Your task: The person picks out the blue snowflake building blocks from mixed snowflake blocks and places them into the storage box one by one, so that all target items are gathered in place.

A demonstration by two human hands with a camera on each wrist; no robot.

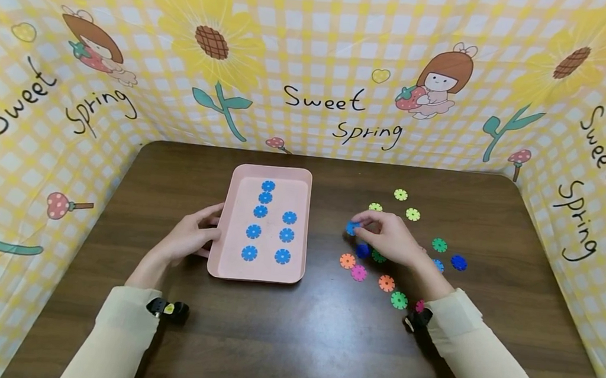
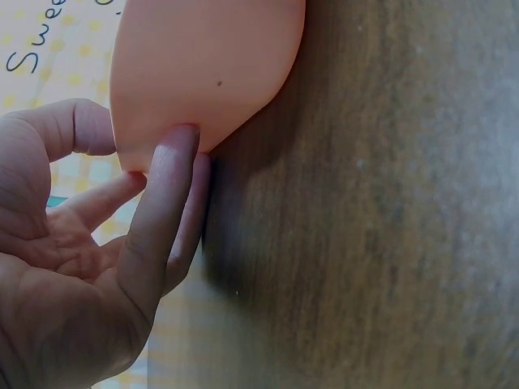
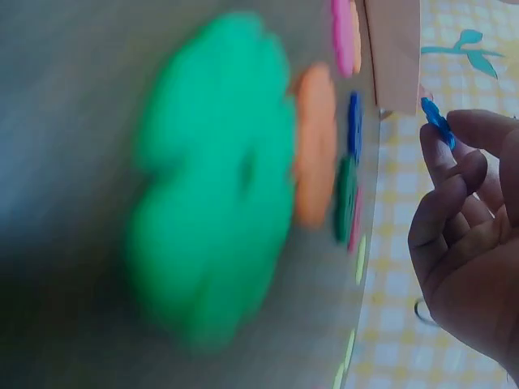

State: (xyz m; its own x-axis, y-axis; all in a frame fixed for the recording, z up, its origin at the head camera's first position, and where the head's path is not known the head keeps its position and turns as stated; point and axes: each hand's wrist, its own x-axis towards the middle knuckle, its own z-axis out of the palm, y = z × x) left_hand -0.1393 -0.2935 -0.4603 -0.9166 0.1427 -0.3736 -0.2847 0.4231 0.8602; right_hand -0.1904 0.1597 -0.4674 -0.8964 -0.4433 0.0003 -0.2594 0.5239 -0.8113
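Note:
My left hand (image 1: 189, 236) grips the left side of a shallow pink tray (image 1: 256, 272). In the left wrist view, its fingers (image 2: 166, 182) lie against the outer wall of the tray (image 2: 211, 49). Inside the tray, several light-blue notched plastic discs (image 1: 254, 231) lie flat in two columns. To the right of the tray, my right hand (image 1: 390, 237) pinches another blue notched disc (image 3: 439, 123) between thumb and fingertip, raised above the loose discs.
Loose discs lie around and below my right hand: yellow-green (image 1: 401, 194), green (image 1: 398, 300), orange (image 1: 386, 283), pink (image 1: 358, 273) and dark blue (image 1: 458, 262). Yellow checked cloth (image 1: 325, 48) encloses the brown wooden table (image 1: 248, 339) at the back and sides.

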